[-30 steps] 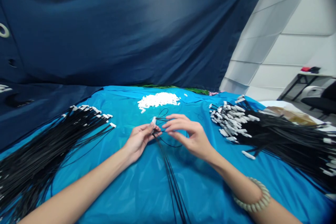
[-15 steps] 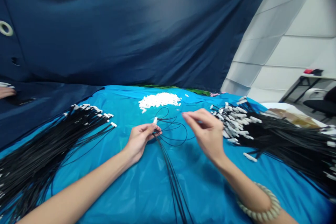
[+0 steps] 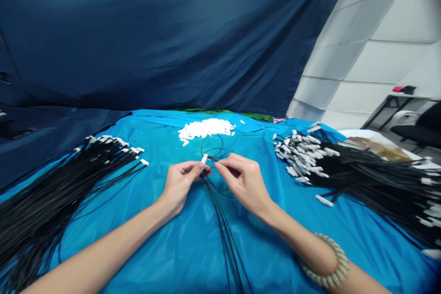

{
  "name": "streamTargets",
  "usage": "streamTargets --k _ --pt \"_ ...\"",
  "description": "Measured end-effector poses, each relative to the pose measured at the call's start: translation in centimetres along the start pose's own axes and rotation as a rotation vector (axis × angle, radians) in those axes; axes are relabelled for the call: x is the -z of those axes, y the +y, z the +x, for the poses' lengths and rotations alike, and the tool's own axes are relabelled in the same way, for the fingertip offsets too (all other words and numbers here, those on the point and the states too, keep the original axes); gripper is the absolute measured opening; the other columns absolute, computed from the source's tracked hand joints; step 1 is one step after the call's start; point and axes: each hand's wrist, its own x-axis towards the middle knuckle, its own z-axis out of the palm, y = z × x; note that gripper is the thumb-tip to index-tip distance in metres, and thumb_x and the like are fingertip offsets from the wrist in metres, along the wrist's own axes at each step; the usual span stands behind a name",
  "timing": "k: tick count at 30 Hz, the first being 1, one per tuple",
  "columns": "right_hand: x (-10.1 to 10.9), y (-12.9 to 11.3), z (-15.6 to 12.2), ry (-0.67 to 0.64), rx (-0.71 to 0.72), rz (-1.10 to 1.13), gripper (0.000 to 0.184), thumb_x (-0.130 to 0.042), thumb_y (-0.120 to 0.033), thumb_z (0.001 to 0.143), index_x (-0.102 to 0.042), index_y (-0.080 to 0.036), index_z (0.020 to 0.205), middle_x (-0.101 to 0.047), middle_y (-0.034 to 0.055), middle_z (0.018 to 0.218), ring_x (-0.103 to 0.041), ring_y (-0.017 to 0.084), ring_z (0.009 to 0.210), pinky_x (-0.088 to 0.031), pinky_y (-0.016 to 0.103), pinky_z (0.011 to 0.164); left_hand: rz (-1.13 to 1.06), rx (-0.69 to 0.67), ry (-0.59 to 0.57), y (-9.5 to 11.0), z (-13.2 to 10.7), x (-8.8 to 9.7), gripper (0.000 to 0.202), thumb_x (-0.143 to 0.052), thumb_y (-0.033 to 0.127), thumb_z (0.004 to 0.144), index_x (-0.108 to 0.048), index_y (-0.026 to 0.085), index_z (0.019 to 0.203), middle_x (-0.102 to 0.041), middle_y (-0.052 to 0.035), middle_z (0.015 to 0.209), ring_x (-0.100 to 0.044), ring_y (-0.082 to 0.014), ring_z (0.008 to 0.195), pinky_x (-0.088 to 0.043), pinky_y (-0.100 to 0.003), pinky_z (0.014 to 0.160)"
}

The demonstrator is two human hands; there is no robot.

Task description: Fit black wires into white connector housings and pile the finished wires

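Note:
Between the thumb and fingers of my left hand (image 3: pixel 181 184) is a small white connector (image 3: pixel 204 158), tilted up. Thin black wires (image 3: pixel 223 234) hang from it toward me over the blue cloth, and others loop out around its far side. My right hand (image 3: pixel 243 183) is closed in a pinch just right of the connector, on what looks like the end of one black wire. The fingertips hide that end. Beyond both hands lies a heap of loose white connectors (image 3: pixel 208 127).
Left of me lies a thick bundle of black wires (image 3: pixel 72 188) with white connectors at the far ends. A second bundle (image 3: pixel 358 174) lies at the right, with one white connector (image 3: pixel 324 200) apart before it. A dark blue curtain (image 3: pixel 172 46) hangs behind the blue cloth (image 3: pixel 144 248).
My right hand has moved left, from well apart to close beside the connector. The wire loops have shifted. My left hand keeps its hold, and the view has moved slightly.

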Motion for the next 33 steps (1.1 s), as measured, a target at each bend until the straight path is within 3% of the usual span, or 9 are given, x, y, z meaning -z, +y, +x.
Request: streamTargets --k 26,30,33 --pt "0.22 -0.18 0.07 -0.062 0.011 -0.017 0.018 -0.046 -0.018 0.081 -0.059 -0.016 0.069 -0.05 -0.0006 0.06 -0.045 0.009 0.055 -0.033 0.022 0.052 0.104 -0.031 -0.01 0.19 -0.05 -0.01 0.019 -0.063 0.031 0.063 -0.067 0.013 0.068 -0.068 -0.0071 0.071 -0.06 -0.019 0.07 -0.046 -0.027 0.067" --pt "0.25 -0.1 -0.07 -0.037 0.049 -0.141 0.019 -0.044 -0.021 0.082 -0.058 -0.017 0.07 -0.052 0.0017 0.065 -0.046 0.013 0.063 -0.036 0.025 0.059 0.149 -0.041 -0.024 0.26 -0.07 -0.06 0.02 -0.063 0.032 0.063 -0.068 0.014 0.068 -0.068 -0.0074 0.07 -0.06 -0.0189 0.069 -0.045 -0.026 0.065" --pt "0.36 0.04 -0.09 0.045 0.151 -0.302 0.016 -0.046 -0.022 0.079 -0.057 -0.017 0.069 -0.053 0.0059 0.082 -0.045 0.018 0.08 -0.037 0.031 0.069 0.19 -0.043 -0.051 0.35 -0.14 -0.06 0.019 -0.063 0.032 0.063 -0.068 0.014 0.067 -0.068 -0.0067 0.069 -0.06 -0.0183 0.068 -0.044 -0.025 0.064"
